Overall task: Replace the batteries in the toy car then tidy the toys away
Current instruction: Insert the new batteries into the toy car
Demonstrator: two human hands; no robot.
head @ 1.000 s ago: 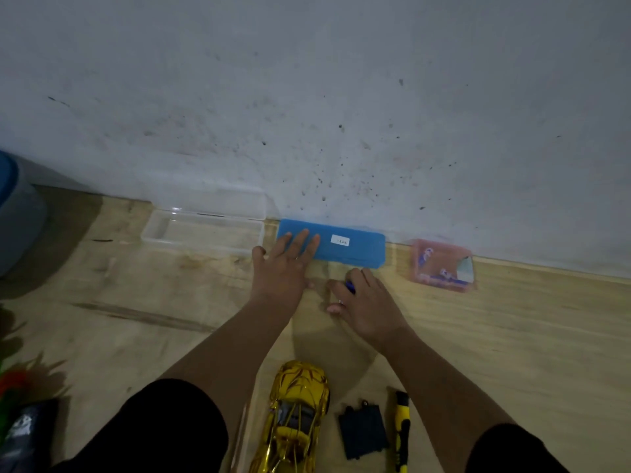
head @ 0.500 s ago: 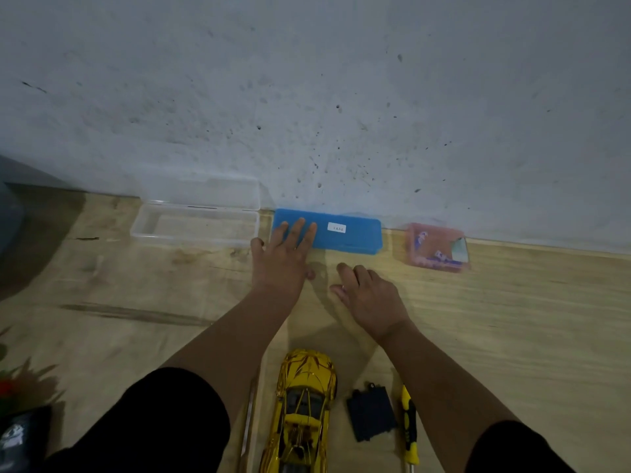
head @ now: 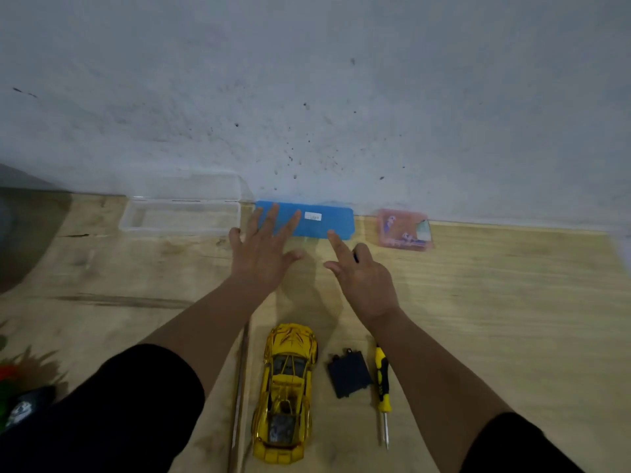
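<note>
A yellow toy car (head: 286, 390) lies on the wooden floor between my forearms, nose towards the wall. Right of it sit a black battery cover (head: 348, 373) and a yellow-and-black screwdriver (head: 381, 380). A flat blue box (head: 316, 220) with a white label rests against the wall. My left hand (head: 263, 250) is spread with its fingertips over the box's left end. My right hand (head: 363, 278) hovers just short of the box's right part, index finger stretched out. A small dark object (head: 355, 257) shows between its curled fingers.
An open clear plastic box (head: 181, 218) sits left of the blue one, and a pink box (head: 404, 229) right of it, both by the wall. A thin rod (head: 240, 387) lies left of the car. Green and orange toys (head: 8, 380) sit at the left edge.
My right hand has risen off the floor and now points its index finger at the blue box. My left hand has spread its fingers wider over the box's left end.
</note>
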